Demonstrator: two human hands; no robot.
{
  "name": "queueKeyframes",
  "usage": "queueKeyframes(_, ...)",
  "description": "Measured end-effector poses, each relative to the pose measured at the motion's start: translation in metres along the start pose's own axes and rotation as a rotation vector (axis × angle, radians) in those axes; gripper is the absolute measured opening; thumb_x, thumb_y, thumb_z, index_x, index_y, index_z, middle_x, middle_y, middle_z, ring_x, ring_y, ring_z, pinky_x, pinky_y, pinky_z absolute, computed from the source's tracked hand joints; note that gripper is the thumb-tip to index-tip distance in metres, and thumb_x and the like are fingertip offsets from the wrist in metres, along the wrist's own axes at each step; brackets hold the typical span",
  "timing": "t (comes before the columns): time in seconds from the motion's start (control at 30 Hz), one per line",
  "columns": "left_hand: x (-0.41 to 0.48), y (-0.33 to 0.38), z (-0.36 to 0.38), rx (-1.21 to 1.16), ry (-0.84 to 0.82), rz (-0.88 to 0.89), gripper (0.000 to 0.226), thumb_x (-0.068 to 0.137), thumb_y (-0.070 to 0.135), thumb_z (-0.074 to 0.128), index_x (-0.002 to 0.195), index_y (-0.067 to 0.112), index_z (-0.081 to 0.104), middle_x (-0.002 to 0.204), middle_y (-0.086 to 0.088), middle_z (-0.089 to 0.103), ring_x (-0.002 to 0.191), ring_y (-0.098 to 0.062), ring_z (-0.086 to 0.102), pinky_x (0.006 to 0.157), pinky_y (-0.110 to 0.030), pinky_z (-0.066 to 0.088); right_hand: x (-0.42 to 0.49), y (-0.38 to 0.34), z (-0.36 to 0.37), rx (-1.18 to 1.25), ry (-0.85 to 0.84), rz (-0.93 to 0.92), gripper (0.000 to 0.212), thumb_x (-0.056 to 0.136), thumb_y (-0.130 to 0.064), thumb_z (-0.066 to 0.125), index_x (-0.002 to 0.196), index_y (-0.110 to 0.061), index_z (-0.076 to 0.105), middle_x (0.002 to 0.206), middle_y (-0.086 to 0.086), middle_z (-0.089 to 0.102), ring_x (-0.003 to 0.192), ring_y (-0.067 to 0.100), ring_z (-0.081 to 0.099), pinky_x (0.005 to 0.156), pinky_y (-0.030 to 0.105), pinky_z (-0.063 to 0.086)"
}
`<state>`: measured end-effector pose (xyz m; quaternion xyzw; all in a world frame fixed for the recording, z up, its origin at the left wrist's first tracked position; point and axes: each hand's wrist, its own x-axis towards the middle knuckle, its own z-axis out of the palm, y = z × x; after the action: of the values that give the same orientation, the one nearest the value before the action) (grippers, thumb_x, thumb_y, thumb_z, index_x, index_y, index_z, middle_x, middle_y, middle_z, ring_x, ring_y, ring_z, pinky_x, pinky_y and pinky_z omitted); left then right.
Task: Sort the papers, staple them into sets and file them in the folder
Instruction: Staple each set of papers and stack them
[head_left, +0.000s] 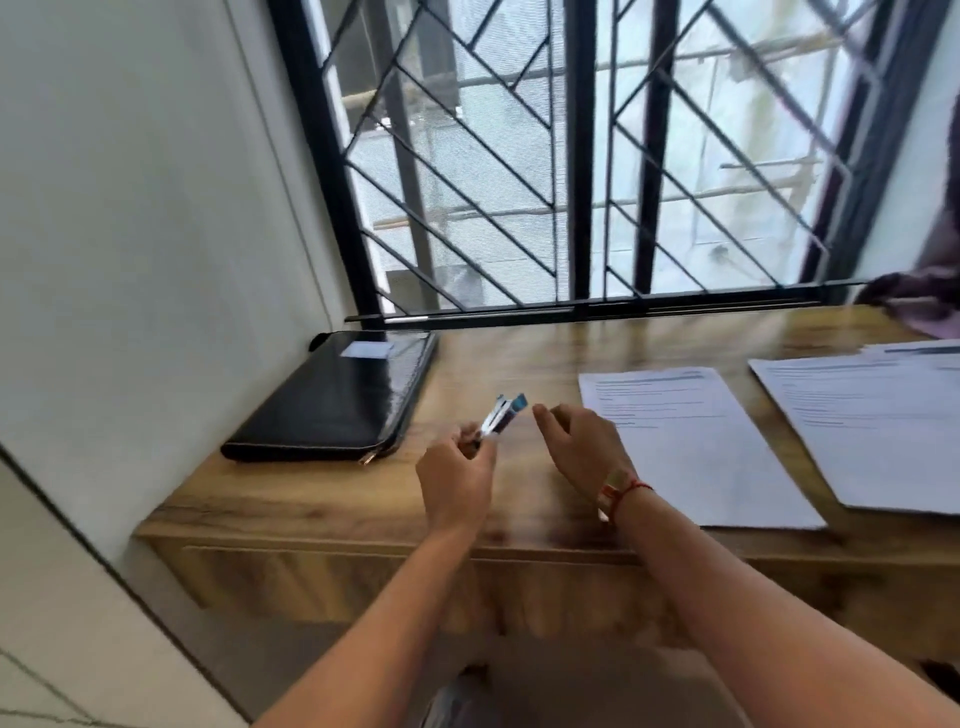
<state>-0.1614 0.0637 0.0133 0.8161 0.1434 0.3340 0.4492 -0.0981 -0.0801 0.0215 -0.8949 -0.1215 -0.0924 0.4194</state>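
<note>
Blurred silver-and-dark stapler (503, 415), blue-tipped, in the curled left grip (456, 486); right grip (576, 441) slack, just beside.

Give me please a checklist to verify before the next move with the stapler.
1. Grip on the stapler: ok, the left hand holds it above the desk.
2. The right hand is free: ok, it holds nothing.
3. The papers are ready: ok, they lie flat on the desk.
4. Staples loaded: cannot tell, the stapler is blurred.
5. The papers are sorted into sets: cannot tell.
6. The folder is open for filing: not ok, it lies closed.
</note>
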Motion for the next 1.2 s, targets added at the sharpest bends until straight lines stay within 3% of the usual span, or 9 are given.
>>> queueKeyframes(0.1, -0.017, 0.016, 0.036, -0.106, -0.100, -0.069, 0.016, 0.085, 0.028, 0.079, 0.096, 0.017, 0.075, 0.085, 0.006, 0.075, 0.078, -0.004, 0.069, 0.068, -0.013, 0.046, 0.003, 0.018, -0.017, 0.462, -0.057, 0.162, 0.043, 0.097, -0.050, 0.053, 0.085, -0.012, 0.069, 0.078, 0.004, 0.072, 0.076, 0.025, 0.068, 0.072, 0.039, 0.056)
queueKeyframes(0.17, -0.022, 0.021, 0.055, -0.247, -0.181, -0.158, 0.019, 0.082, 0.028, 0.082, 0.094, 0.014, 0.076, 0.083, 0.004, 0.076, 0.076, -0.009, 0.070, 0.074, -0.026, 0.054, 0.002, 0.026, -0.029, 0.751, -0.082, 0.264, 0.037, 0.099, -0.037, 0.057, 0.095, -0.003, 0.068, 0.082, 0.007, 0.071, 0.074, 0.017, 0.067, 0.070, 0.032, 0.054)
queueKeyframes(0.3, -0.029, 0.037, 0.076, -0.559, -0.355, -0.308, 0.020, 0.083, 0.013, 0.081, 0.097, 0.001, 0.073, 0.084, -0.012, 0.074, 0.073, -0.014, 0.066, 0.073, -0.029, 0.055, -0.002, 0.044, -0.051, 0.974, -0.045, 0.385, 0.031, 0.097, -0.030, 0.062, 0.099, 0.000, 0.067, 0.085, 0.010, 0.068, 0.067, 0.010, 0.065, 0.069, 0.026, 0.054)
queueKeyframes(0.43, -0.031, 0.053, 0.088, -0.574, -0.501, -0.288, 0.014, 0.087, 0.010, 0.075, 0.098, 0.001, 0.072, 0.087, -0.013, 0.074, 0.081, -0.019, 0.065, 0.081, -0.032, 0.057, -0.005, 0.053, -0.073, 1.078, -0.015, 0.392, 0.027, 0.099, -0.026, 0.059, 0.103, 0.001, 0.064, 0.087, 0.012, 0.067, 0.071, 0.016, 0.069, 0.068, 0.028, 0.057)
queueKeyframes(0.53, -0.024, 0.053, 0.099, -0.395, -0.498, -0.188, 0.008, 0.092, 0.022, 0.072, 0.093, 0.013, 0.073, 0.089, -0.006, 0.076, 0.083, -0.020, 0.069, 0.087, -0.042, 0.057, 0.001, 0.059, -0.086, 0.912, 0.115, 0.404, 0.026, 0.101, -0.030, 0.054, 0.104, -0.004, 0.059, 0.096, 0.010, 0.066, 0.082, 0.019, 0.072, 0.071, 0.035, 0.061)
queueKeyframes(0.7, -0.010, 0.063, 0.102, 0.229, -0.528, 0.061, 0.031, 0.092, 0.030, 0.070, 0.107, 0.003, 0.068, 0.102, -0.011, 0.073, 0.097, -0.030, 0.066, 0.082, -0.036, 0.049, 0.008, 0.094, -0.110, -0.141, 0.313, 0.192, 0.036, 0.100, -0.029, 0.051, 0.120, 0.001, 0.047, 0.115, 0.022, 0.061, 0.100, 0.040, 0.061, 0.074, 0.035, 0.042)
queueKeyframes(0.9, 0.004, 0.073, 0.113, 0.501, -0.655, 0.041, 0.032, 0.088, 0.034, 0.071, 0.104, 0.007, 0.071, 0.108, -0.014, 0.072, 0.103, -0.033, 0.065, 0.085, -0.036, 0.048, 0.009, 0.124, -0.109, -0.230, 0.219, 0.243, 0.040, 0.102, -0.031, 0.048, 0.123, 0.003, 0.043, 0.124, 0.024, 0.058, 0.110, 0.041, 0.058, 0.081, 0.038, 0.044)
queueKeyframes(1.07, 0.012, 0.082, 0.122, 0.381, -0.701, -0.093, 0.030, 0.087, 0.031, 0.074, 0.104, 0.007, 0.068, 0.099, -0.004, 0.068, 0.101, -0.026, 0.065, 0.073, -0.029, 0.045, 0.010, 0.127, -0.107, -0.240, 0.226, 0.262, 0.039, 0.102, -0.032, 0.047, 0.122, 0.001, 0.044, 0.121, 0.024, 0.060, 0.106, 0.041, 0.059, 0.079, 0.038, 0.043)
queueKeyframes(1.2, 0.015, 0.083, 0.127, 0.184, -0.676, -0.249, 0.023, 0.084, 0.018, 0.078, 0.075, 0.014, 0.057, 0.102, -0.013, 0.071, 0.086, -0.027, 0.064, 0.074, -0.034, 0.050, 0.010, 0.129, -0.107, -0.247, 0.246, 0.254, 0.039, 0.102, -0.032, 0.047, 0.121, 0.002, 0.044, 0.120, 0.024, 0.060, 0.104, 0.042, 0.059, 0.078, 0.038, 0.043)
